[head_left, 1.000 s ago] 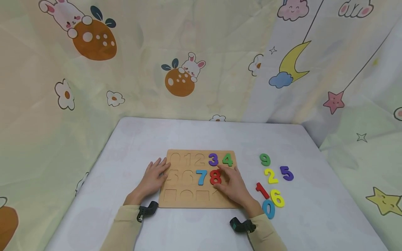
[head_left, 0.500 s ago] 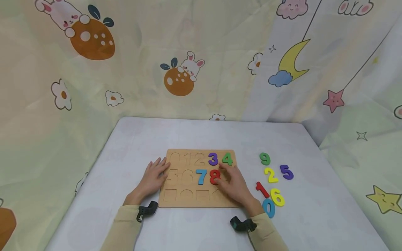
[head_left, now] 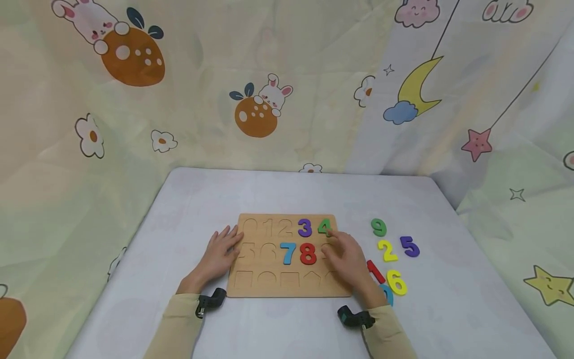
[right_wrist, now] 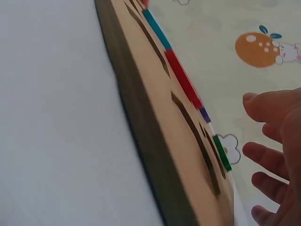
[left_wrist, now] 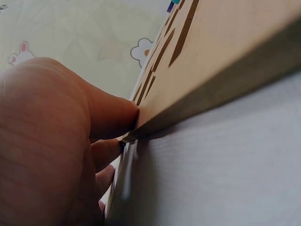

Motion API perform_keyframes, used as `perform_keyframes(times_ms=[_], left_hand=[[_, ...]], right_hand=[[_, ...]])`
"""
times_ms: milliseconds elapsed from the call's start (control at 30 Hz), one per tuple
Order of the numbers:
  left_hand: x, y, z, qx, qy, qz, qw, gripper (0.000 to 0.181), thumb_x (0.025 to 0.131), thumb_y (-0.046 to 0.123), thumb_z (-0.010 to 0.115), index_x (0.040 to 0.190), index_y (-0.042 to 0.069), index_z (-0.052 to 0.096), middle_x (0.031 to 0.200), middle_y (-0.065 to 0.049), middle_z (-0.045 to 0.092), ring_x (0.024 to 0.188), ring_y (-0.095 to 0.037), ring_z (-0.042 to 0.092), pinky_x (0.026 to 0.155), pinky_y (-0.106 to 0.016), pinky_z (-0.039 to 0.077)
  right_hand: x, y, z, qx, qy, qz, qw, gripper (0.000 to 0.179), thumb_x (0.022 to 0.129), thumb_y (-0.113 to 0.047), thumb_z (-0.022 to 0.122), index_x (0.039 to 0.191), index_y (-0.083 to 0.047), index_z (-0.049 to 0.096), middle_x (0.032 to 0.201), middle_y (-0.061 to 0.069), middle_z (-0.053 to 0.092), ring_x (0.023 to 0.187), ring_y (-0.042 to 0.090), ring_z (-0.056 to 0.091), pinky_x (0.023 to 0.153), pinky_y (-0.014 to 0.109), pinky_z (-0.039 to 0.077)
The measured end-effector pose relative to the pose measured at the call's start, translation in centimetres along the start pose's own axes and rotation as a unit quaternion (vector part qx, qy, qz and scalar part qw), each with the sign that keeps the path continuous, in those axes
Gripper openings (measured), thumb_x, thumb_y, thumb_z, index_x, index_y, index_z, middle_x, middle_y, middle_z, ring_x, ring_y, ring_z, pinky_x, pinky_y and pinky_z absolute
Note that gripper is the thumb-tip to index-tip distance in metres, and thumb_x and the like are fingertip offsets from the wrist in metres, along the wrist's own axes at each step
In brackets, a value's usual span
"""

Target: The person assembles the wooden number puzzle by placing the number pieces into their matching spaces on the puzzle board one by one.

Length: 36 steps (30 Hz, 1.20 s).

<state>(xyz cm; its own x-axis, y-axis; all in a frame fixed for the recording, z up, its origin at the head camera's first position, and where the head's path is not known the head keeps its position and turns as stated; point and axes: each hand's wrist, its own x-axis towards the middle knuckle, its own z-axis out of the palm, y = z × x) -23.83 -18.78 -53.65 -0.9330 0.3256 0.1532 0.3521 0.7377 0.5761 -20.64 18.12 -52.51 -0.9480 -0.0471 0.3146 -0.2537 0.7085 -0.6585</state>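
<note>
A wooden number puzzle board [head_left: 287,289] lies flat on the table. Set in it are a purple 3 [head_left: 305,228], a green 4 [head_left: 324,227], a blue 7 [head_left: 287,253] and a red 8 [head_left: 308,254]. My left hand [head_left: 218,254] touches the board's left edge with extended fingers; in the left wrist view its thumb [left_wrist: 113,113] rests on that edge. Over the board's right side is my right hand [head_left: 350,260], holding nothing, thumb and fingers apart. It partly covers the slots there. In the right wrist view its fingers [right_wrist: 265,157] stand clear of the board.
Right of the board lie loose numbers: a green 9 [head_left: 378,227], yellow 2 [head_left: 387,251], purple 5 [head_left: 409,246], red 1 [head_left: 375,271], yellow 6 [head_left: 396,283] and a blue 0 [head_left: 387,293], partly hidden by my right wrist. A patterned cloth [head_left: 202,99] hangs behind the table.
My right hand has left the red 8 and moved right, towards the board's right edge. The 8 now shows fully in its place. My left hand has stayed where it was.
</note>
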Motion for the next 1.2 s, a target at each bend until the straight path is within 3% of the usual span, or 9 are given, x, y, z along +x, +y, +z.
perform_keyframes(times_ms=[233,467,633,867,1200], left_hand=[[-0.1,0.0,0.0,0.006,-0.003,-0.002,1.0,0.047,0.095,0.012,0.058,0.14,0.0,0.051,0.154,-0.018,0.034,0.146,-0.04,0.02,0.119,-0.057,0.003],[0.0,0.1,0.0,0.002,0.001,-0.002,1.0,0.047,0.095,0.011,0.058,0.14,0.001,0.051,0.155,-0.018,0.034,0.146,-0.039,0.02,0.119,-0.056,0.003],[0.0,0.1,-0.1,-0.003,0.002,-0.003,1.0,0.047,0.095,0.011,0.058,0.14,0.001,0.051,0.155,-0.017,0.034,0.146,-0.038,0.02,0.119,-0.056,0.002],[-0.1,0.1,0.0,-0.001,0.004,-0.001,1.0,0.047,0.094,0.011,0.058,0.14,0.0,0.051,0.154,-0.019,0.034,0.146,-0.04,0.021,0.119,-0.057,0.003],[-0.1,0.2,-0.1,0.003,0.006,0.006,1.0,0.047,0.094,0.011,0.058,0.139,0.0,0.052,0.153,-0.02,0.036,0.145,-0.041,0.022,0.118,-0.058,0.005]], right_hand=[[-0.1,1.4,-1.2,-0.009,0.004,0.052,0.9986,0.05,0.091,-0.032,0.068,0.137,-0.017,0.054,0.139,0.004,0.054,0.134,0.027,0.045,0.108,0.054,0.039],[0.6,2.4,-3.2,-0.007,0.048,0.024,0.9986,0.051,0.087,-0.017,0.073,0.135,-0.008,0.055,0.135,0.012,0.057,0.129,0.032,0.049,0.107,0.054,0.04],[1.0,3.2,-4.5,-0.015,0.058,0.031,0.9977,0.052,0.087,-0.015,0.073,0.135,-0.007,0.055,0.136,0.016,0.057,0.129,0.036,0.049,0.106,0.056,0.04],[1.6,4.7,-5.8,-0.053,0.051,0.025,0.997,0.055,0.085,-0.014,0.074,0.135,-0.005,0.054,0.137,0.021,0.054,0.128,0.04,0.048,0.103,0.058,0.041],[1.9,6.0,-7.9,-0.121,-0.016,0.056,0.991,0.056,0.088,-0.018,0.072,0.139,-0.007,0.051,0.142,0.021,0.045,0.129,0.043,0.043,0.102,0.062,0.04]])
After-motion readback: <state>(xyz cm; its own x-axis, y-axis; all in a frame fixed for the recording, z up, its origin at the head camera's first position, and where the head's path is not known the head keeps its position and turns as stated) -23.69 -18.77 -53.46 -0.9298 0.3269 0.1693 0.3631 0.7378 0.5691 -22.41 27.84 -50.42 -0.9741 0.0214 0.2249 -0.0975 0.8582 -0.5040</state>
